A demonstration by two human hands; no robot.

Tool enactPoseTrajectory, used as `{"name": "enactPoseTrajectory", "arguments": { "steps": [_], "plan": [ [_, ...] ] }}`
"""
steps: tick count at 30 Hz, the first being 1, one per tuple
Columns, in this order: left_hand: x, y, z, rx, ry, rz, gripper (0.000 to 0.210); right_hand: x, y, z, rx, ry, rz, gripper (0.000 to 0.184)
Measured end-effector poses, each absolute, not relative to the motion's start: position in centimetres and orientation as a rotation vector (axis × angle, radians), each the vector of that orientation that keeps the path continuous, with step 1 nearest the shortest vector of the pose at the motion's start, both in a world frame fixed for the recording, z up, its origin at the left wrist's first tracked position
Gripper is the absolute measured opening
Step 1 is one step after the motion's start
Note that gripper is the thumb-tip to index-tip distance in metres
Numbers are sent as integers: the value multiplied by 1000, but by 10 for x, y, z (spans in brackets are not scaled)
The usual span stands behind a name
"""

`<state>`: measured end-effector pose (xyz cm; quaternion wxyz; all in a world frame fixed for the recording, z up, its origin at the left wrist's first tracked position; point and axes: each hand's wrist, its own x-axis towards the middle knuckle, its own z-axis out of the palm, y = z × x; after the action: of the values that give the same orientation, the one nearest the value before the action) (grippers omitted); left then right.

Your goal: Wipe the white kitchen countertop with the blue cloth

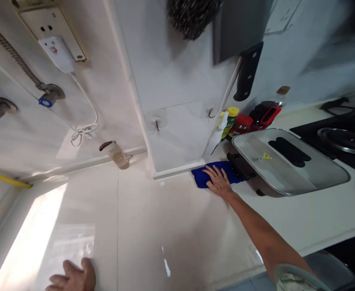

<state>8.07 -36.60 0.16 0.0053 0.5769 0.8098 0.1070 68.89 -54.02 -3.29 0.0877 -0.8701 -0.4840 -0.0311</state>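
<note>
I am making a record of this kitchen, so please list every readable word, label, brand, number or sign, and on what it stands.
No word, brand or number is readable.
Yellow triangular sign, on the rectangular, metal-rimmed lid: symbol too small to read.
Small red mark, on the white plastic plug: too blurred.
Yellow-capped green bottle: any lettering too blurred.
Dark-blue fabric cloth: no text visible.

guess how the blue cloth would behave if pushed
The blue cloth is probably floppy: it lies flat with uneven edges. It likely slides easily, as the counter looks glossy, though it might bunch against the adjacent pan.
</note>
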Motion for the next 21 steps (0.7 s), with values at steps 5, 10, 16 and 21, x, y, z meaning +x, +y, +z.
{"name": "enactPoseTrajectory", "arguments": {
  "steps": [5, 10, 16, 21],
  "plan": [
    [93, -375, 14, 1759, 2505, 338, 76, 653, -556, -38, -2690, -1318, -116, 60],
    [92, -381, 15, 1736, 2422, 362, 76, 584, -583, -38, -2803, -1227, -127, 60],
    [88, -383, 11, 1740, 2415, 386, 74, 460, -563, -31, -2806, -1169, -114, 61],
    [86, -385, 14, 1746, 2359, 400, 75, 343, -539, -12, -2538, -1431, 93, 68]
  ]
}}
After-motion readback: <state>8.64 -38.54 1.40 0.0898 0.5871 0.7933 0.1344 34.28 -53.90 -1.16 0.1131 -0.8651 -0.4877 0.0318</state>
